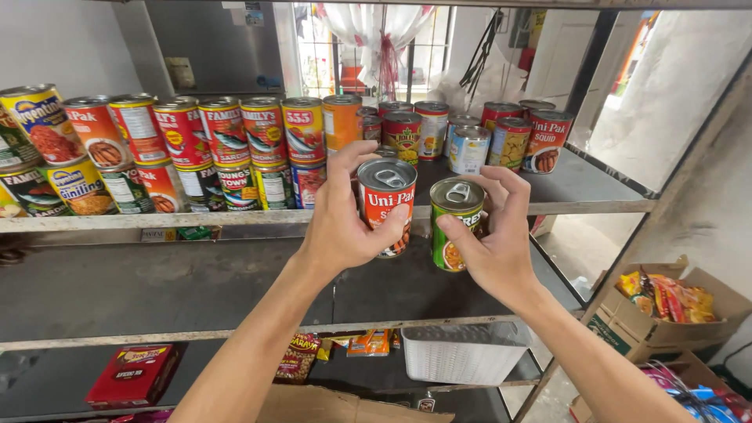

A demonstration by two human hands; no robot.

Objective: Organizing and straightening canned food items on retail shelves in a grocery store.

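Observation:
My left hand [345, 223] grips a red tin can [385, 200] with a pull-tab lid, held upright in front of the shelf edge. My right hand [493, 239] holds a green tin can [454, 223] with a pull-tab lid right beside it, slightly lower. Both cans are lifted in the air at the level of the upper metal shelf [583, 196]. Behind them stand rows of stacked tins [227, 149] on the left and a loose group of tins [470, 133] at the middle and right of that shelf.
A dark middle shelf [141, 286] lies below the hands. Lower down are a white basket [458, 356], a red box [133, 374] and snack packets [368, 342]. A cardboard box of packets [666, 305] stands on the floor at right.

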